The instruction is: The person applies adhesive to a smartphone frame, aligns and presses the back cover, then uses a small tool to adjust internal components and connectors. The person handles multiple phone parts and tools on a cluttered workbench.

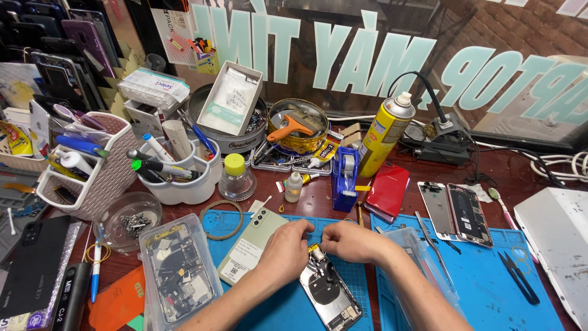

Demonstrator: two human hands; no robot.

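Note:
An opened phone (329, 293) lies on the blue work mat (288, 309) with its inner parts and round coil showing. My left hand (285, 251) and my right hand (350, 241) meet at the phone's top end, fingertips pinched on a small part there; what sits between the fingers is too small to tell. A pale green phone back cover (250, 245) lies just left of my left hand.
A clear tray of phone parts (177, 276) sits front left. A red phone (388, 191), a blue tape dispenser (345, 171), a yellow spray can (385, 133) and another opened phone (456, 213) stand behind. Black tweezers (519, 277) lie on the right mat.

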